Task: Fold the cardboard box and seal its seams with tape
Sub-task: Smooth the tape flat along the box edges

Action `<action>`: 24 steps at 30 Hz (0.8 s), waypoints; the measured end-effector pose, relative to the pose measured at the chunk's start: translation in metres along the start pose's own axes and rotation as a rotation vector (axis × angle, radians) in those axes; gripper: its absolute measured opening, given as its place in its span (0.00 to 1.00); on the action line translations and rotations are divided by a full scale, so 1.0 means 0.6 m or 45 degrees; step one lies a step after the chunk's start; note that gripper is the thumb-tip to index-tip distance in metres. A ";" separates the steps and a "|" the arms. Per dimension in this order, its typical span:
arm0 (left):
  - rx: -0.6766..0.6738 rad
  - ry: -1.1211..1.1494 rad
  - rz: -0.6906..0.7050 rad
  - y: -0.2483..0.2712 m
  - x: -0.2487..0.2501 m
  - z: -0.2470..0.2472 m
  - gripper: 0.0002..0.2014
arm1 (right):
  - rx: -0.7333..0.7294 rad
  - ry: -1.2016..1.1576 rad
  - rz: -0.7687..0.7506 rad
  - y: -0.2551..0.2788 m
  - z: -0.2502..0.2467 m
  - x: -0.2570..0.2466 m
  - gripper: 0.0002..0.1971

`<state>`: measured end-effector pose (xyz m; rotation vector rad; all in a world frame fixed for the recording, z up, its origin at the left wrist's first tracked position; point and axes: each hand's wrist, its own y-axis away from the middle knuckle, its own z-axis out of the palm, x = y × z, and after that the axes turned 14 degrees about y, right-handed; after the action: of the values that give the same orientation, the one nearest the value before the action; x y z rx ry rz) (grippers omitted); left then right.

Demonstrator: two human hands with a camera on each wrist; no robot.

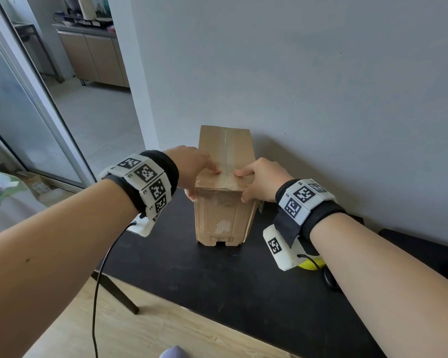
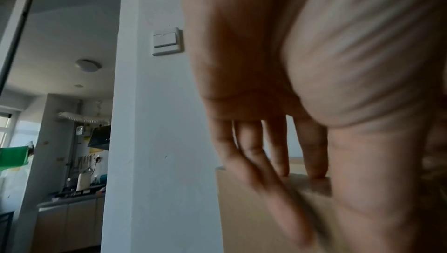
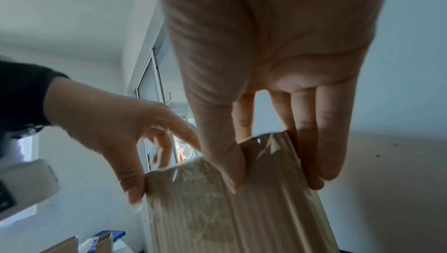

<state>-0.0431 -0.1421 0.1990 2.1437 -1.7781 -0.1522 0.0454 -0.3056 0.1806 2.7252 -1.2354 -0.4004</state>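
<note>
1. From your head view, the cardboard box (image 1: 224, 187) stands upright on the black table (image 1: 217, 275), close to the grey wall (image 1: 321, 73), with its top flaps shut and a seam running down the middle of the top.
2. Your left hand (image 1: 194, 169) grips the near left top corner: fingers lie on the top flap beside the seam, thumb on the near face below the edge.
3. Your right hand (image 1: 263, 180) grips the near right top corner the same way, forefinger on top next to the seam, thumb on the front face. The two hands sit close together, the seam between their fingertips.
4. Only the right wrist view shows glossy clear tape (image 3: 266, 148) wrapped over the box's top edge and wrinkled down its front; the head view gives just a faint sheen there.
5. That same view shows both thumbs pressed against the front face, and more cardboard pieces (image 3: 70, 243) low at the left.
6. The left wrist view is blurred. It shows your fingers (image 2: 312, 153) reaching down onto the box top, and beyond them a light switch (image 2: 167, 41) on a white pillar and a kitchen (image 2: 72, 199).
7. A yellow object (image 1: 311, 264) lies on the table, mostly hidden behind your right wrist band; I cannot tell what it is.
</note>
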 end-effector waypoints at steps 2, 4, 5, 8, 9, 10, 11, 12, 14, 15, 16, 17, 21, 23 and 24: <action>0.005 0.068 -0.023 -0.004 -0.001 0.007 0.43 | 0.002 -0.005 -0.006 0.000 0.000 0.001 0.34; 0.029 0.124 -0.042 -0.005 0.001 0.011 0.43 | -0.001 0.001 -0.020 0.000 -0.001 0.001 0.34; 0.042 0.134 -0.048 -0.005 0.002 0.013 0.42 | -0.008 0.009 -0.028 -0.001 -0.003 0.001 0.34; 0.078 0.157 -0.047 -0.006 0.008 0.016 0.41 | -0.079 0.046 -0.051 -0.002 -0.011 0.002 0.34; 0.098 0.169 -0.042 -0.005 0.008 0.017 0.40 | -0.110 0.063 -0.059 -0.001 -0.015 0.003 0.34; 0.120 0.186 -0.035 -0.004 0.008 0.019 0.39 | -0.141 0.078 -0.069 -0.002 -0.020 0.005 0.34; 0.139 0.206 -0.028 -0.003 0.007 0.020 0.38 | -0.175 0.084 -0.080 -0.002 -0.025 0.008 0.34; 0.150 0.224 -0.024 -0.002 0.006 0.021 0.38 | -0.219 0.080 -0.086 -0.002 -0.030 0.013 0.35; 0.159 0.253 -0.021 -0.001 0.006 0.021 0.37 | -0.310 0.062 -0.096 -0.003 -0.038 0.025 0.37; 0.160 0.264 -0.022 0.001 0.006 0.020 0.37 | -0.338 0.060 -0.100 -0.002 -0.040 0.027 0.39; 0.159 0.271 -0.024 0.002 0.006 0.019 0.37 | -0.345 0.075 -0.110 0.000 -0.039 0.027 0.41; 0.158 0.272 -0.026 0.003 0.007 0.018 0.37 | -0.334 0.098 -0.127 0.000 -0.036 0.027 0.43; 0.160 0.259 -0.038 0.002 0.010 0.016 0.37 | -0.254 0.066 -0.177 -0.004 -0.021 0.037 0.45; 0.153 0.259 -0.041 0.001 0.012 0.015 0.36 | -0.293 0.030 -0.196 -0.005 -0.021 0.041 0.45; 0.148 0.258 -0.042 0.000 0.012 0.015 0.36 | -0.328 -0.025 -0.198 -0.004 -0.022 0.041 0.45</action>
<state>-0.0444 -0.1508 0.1918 2.1819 -1.6731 0.1589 0.0665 -0.3222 0.1883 2.6063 -0.9069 -0.5615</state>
